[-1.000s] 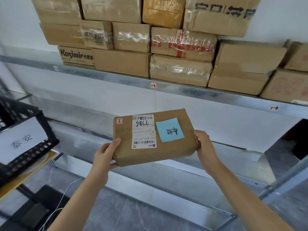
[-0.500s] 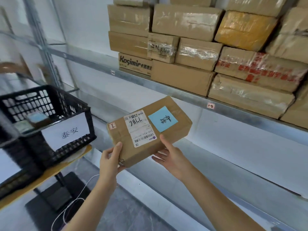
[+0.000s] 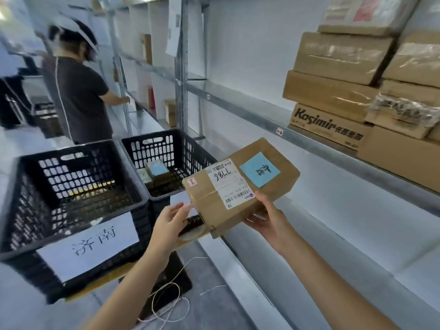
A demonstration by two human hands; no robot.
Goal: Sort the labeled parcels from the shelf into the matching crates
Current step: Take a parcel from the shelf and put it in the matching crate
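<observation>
A brown cardboard parcel (image 3: 240, 184) with a white shipping label and a blue handwritten note is tilted in the air beside the crates. My right hand (image 3: 269, 217) grips it from below at its near edge, thumb on top by the barcode. My left hand (image 3: 170, 221) hovers at the parcel's near-left corner with fingers spread; contact is unclear. A black crate (image 3: 142, 196) with a white handwritten label stands near left and looks empty. A second black crate (image 3: 133, 144) behind it holds small parcels (image 3: 157, 170); the held parcel hides its label.
A metal shelf (image 3: 238, 108) runs along the right, with stacked cardboard boxes (image 3: 333, 91) at the upper right. Another person (image 3: 81, 91) in a dark shirt stands at the shelving behind the crates. A white cord (image 3: 166, 294) lies coiled on the floor.
My view has swung left from the shelf to the crates, and the parcel came along. My right hand shifted under the parcel's near edge. My left hand loosened from its corner.
</observation>
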